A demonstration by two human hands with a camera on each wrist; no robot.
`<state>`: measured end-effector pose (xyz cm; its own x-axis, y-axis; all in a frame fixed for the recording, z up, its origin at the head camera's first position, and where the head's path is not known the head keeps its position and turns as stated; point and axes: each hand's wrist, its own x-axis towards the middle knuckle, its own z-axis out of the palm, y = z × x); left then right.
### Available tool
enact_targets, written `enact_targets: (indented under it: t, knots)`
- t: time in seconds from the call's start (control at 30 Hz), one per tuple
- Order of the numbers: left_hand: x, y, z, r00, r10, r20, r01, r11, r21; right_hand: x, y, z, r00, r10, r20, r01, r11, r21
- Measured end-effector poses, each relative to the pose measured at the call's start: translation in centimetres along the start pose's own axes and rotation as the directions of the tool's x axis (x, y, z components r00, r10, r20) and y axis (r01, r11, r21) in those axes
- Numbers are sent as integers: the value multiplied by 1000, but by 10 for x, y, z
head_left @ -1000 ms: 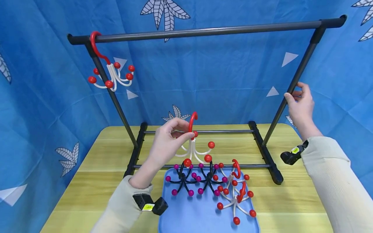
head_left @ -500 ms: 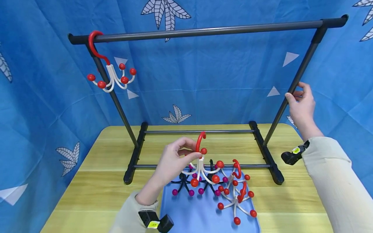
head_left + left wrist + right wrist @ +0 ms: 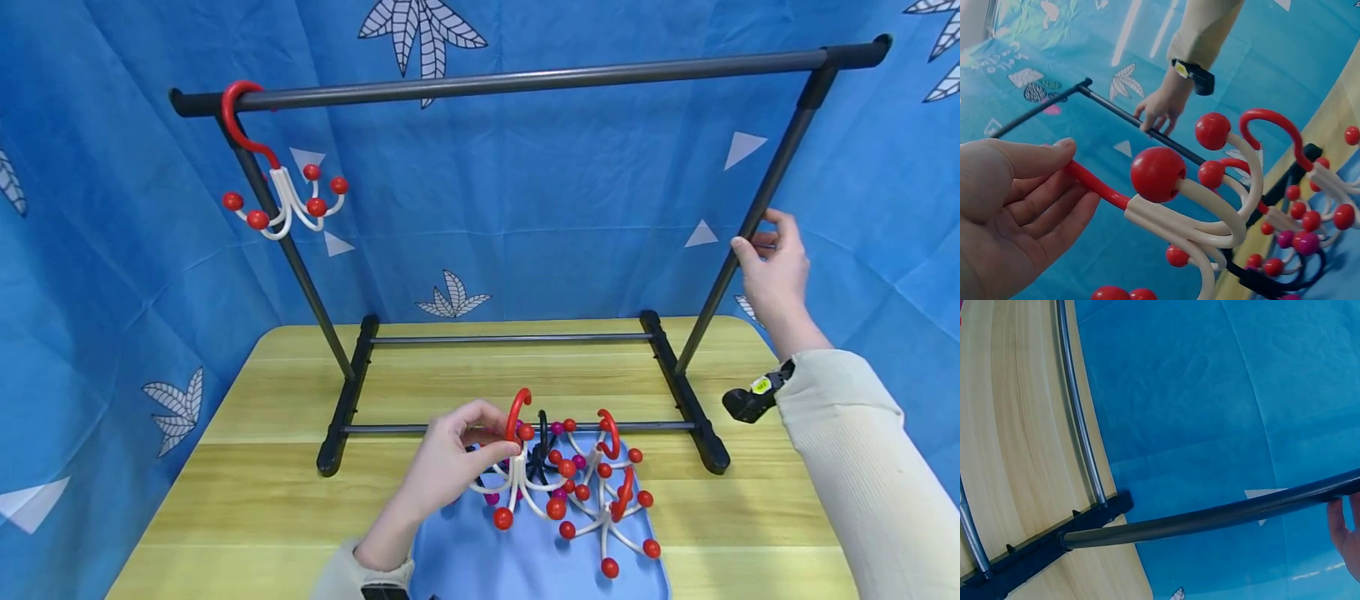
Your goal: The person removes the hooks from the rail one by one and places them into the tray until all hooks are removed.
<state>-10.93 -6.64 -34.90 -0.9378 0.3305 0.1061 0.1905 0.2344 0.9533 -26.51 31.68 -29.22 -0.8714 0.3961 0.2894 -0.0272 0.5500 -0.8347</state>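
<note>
head cam above, facing down over worktop [image 3: 300,467], wrist cams close up, all share the rack [image 3: 525,81]

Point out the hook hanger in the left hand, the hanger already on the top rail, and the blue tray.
hook hanger [image 3: 517,483], head view, on its white stem just below the pinching fingers.
hanger on the top rail [image 3: 287,193], head view, on its white prongs.
blue tray [image 3: 480,558], head view, on bare floor at its near left.

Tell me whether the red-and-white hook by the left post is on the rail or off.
On: its red hook loops over the rail, prongs dangling free.
</note>
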Motion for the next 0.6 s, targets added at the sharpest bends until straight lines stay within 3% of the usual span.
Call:
enact_targets:
  t: [0.2, 0.47, 0.6]
  knots:
    - [-7, -18, 8, 998, -46, 52, 49, 997, -53, 0, 0, 0, 1000, 10, 11, -10, 1000, 14]
    - [-10, -39, 25, 993, -45, 105, 54, 995, -85, 1, 0, 0, 1000, 15, 16, -15, 1000, 25]
    - [-12, -46, 33, 989, -85, 121, 101, 986, -134, 2, 1, 0, 1000, 18, 14, -18, 1000, 20]
